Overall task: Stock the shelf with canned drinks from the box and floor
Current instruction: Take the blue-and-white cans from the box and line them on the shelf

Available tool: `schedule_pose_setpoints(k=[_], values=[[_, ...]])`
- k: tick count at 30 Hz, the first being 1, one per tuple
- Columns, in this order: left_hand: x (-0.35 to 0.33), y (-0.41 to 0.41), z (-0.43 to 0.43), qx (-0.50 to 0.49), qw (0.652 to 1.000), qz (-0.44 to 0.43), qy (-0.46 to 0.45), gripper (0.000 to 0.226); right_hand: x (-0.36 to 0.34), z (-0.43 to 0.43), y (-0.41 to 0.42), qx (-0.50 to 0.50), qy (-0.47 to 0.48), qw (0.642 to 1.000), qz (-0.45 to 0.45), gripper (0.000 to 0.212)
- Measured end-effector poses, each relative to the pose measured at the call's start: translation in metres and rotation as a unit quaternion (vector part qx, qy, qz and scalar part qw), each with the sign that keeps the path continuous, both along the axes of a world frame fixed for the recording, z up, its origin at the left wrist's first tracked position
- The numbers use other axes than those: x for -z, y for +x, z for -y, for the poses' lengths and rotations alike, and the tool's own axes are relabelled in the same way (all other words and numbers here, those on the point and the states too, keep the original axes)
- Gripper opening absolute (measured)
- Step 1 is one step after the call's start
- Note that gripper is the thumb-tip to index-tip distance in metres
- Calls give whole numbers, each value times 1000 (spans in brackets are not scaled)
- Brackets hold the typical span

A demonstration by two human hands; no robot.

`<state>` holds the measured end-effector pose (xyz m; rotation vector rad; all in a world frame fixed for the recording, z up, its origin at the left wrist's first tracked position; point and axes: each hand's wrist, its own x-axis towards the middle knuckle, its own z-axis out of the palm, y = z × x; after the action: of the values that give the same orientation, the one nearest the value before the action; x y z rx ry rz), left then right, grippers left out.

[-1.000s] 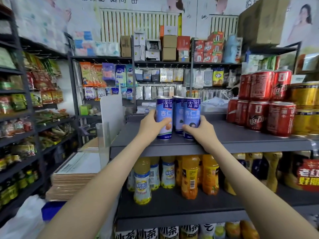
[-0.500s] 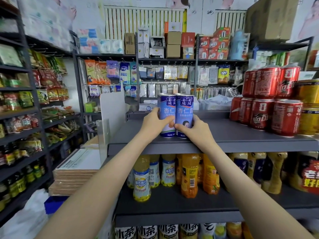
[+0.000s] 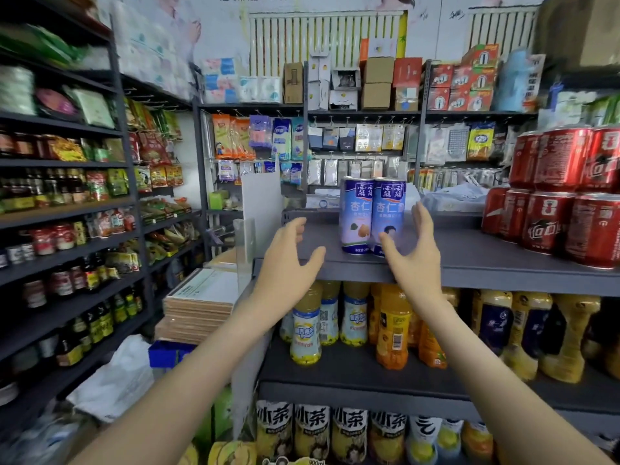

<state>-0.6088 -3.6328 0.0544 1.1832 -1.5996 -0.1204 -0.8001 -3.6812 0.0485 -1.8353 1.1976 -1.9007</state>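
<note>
I'm hovering my left hand (image 3: 288,260) and right hand (image 3: 414,250) either side of the two blue cans (image 3: 357,218), fingers loosely spread and gripping nothing. The cans are standing upright and touching on the upper shelf (image 3: 469,253), labels facing shoppers, and well apart from the red cans (image 3: 553,209), likely leaving room for more.

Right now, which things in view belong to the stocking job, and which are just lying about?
Job: blue cans, grey shelf under them, left hand, right hand.
Lying about: red cans, bottled drinks below, stacked boards, white bag.
</note>
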Motion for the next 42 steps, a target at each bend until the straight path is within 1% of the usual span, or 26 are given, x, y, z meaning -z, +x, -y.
schedule_pose_setpoints(k=[2,3,4,6,8,11,12,14,15,18,20,23,26,28,30,33,35,37,38,39,40,41,42], values=[[26,25,-33,-16,1000,10,-21,48,22,-30,25,-47,-81,996,-13,65],[42,39,-49,-29,999,18,-29,43,36,-46,41,-81,-107,990,-43,61],[59,52,-66,-44,998,25,-27,39,52,-60,59,-119,-112,983,-81,58],[96,80,-103,-71,997,34,7,32,88,-88,96,-192,-63,965,-167,58],[130,109,-140,-83,995,35,38,26,124,-114,132,-244,-9,939,-243,59],[173,157,-190,-94,989,29,109,24,174,-147,185,-294,23,911,-289,56],[188,175,-205,-109,984,35,137,29,189,-158,203,-308,34,904,-295,55],[220,215,-231,-148,968,61,195,40,217,-180,239,-338,56,886,-312,55],[236,237,-244,-166,956,74,229,42,231,-191,258,-352,56,876,-324,56],[292,309,-285,-199,915,104,336,41,285,-224,318,-397,66,839,-366,52],[331,358,-305,-198,889,117,396,43,326,-244,359,-420,94,814,-391,50],[389,423,-322,-172,841,145,492,47,392,-270,417,-424,196,769,-436,50],[441,471,-322,-134,808,193,541,55,466,-284,460,-392,289,718,-497,53],[472,489,-320,-99,796,224,553,59,512,-289,474,-367,320,681,-546,55],[499,494,-318,-77,805,240,537,62,555,-287,477,-352,340,645,-587,54],[531,490,-321,-67,823,256,503,62,614,-274,477,-344,313,602,-649,54],[549,488,-329,-71,835,265,478,61,647,-266,480,-340,303,565,-688,56],[565,489,-341,-89,840,269,462,62,675,-253,484,-326,292,490,-754,60],[572,489,-348,-99,843,267,457,62,689,-246,485,-311,265,481,-776,62],[579,490,-355,-108,844,266,453,62,704,-238,486,-299,235,480,-790,64],[585,489,-363,-112,845,263,453,61,719,-232,486,-291,219,451,-815,62],[590,489,-370,-112,844,260,456,60,735,-228,482,-277,173,450,-831,50],[595,488,-376,-110,842,259,460,58,751,-223,477,-268,137,450,-841,31]])
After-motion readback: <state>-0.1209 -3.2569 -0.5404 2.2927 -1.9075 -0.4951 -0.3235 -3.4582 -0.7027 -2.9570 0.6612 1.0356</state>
